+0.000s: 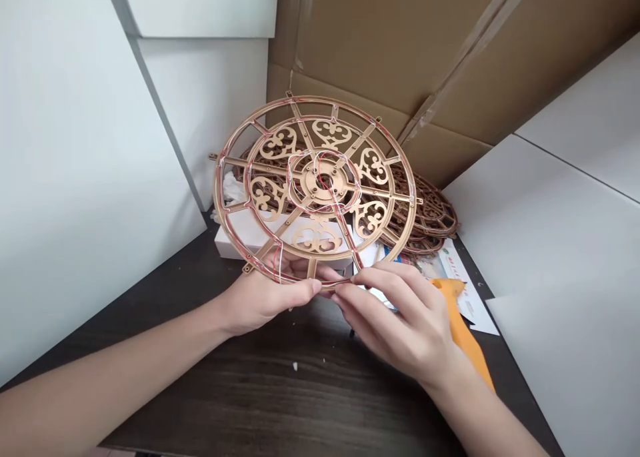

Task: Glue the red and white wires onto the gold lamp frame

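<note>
A round gold openwork frame (313, 265), with spokes and heart-shaped scrolls, is held up tilted above the dark table. Red and white wires (341, 208) run along its rings and loop round its hub. My left hand (270, 290) grips the near rim, thumb on top and fingers underneath. Just to the right, my right hand (400, 310) is closed at the same rim, thumb and forefinger pinched at the wires in its channel. What exactly lies between those fingertips is too small to make out.
More wired round frames (435, 210) are stacked behind. A white box (230, 242), printed papers (463, 277) and an orange-yellow tool (467, 330) lie on the dark table (240, 390). White panels (565, 217) and cardboard (380, 37) enclose the space.
</note>
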Available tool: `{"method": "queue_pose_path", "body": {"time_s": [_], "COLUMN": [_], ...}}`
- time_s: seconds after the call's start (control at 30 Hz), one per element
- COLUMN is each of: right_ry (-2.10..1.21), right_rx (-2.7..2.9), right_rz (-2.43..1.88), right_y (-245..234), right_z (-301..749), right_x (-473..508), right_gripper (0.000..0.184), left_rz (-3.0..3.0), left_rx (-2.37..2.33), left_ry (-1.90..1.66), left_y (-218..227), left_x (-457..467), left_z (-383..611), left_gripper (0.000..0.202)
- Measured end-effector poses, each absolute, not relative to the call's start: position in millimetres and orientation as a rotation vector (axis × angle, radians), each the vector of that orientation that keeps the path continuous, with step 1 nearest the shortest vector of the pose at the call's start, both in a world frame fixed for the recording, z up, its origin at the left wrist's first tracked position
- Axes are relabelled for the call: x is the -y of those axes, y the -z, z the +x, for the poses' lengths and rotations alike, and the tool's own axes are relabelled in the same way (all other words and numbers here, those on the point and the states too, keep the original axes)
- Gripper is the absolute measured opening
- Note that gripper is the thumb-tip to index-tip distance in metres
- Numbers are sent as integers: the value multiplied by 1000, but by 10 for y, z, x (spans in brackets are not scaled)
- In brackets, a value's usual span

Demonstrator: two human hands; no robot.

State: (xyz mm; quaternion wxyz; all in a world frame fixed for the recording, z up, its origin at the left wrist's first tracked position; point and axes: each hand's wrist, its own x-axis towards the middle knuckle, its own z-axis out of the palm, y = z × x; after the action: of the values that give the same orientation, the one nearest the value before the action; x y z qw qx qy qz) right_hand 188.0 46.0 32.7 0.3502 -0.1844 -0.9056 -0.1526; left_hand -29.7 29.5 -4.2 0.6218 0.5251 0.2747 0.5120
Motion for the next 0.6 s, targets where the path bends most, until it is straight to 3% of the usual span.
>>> {"method": "queue_pose_path", "body": {"time_s": [0.6], "right_ry": [491], "right_rx": [2344], "right_rz": [-538], "right_y": [-253], "right_z": [1875], "right_x": [-400], "right_gripper": [15], "left_rz": [1038], "left_rx": [-519], "left_ry": [-1148], "left_y": [147], "left_x": [-204], "left_z": [-268], "left_gripper": [26]}}
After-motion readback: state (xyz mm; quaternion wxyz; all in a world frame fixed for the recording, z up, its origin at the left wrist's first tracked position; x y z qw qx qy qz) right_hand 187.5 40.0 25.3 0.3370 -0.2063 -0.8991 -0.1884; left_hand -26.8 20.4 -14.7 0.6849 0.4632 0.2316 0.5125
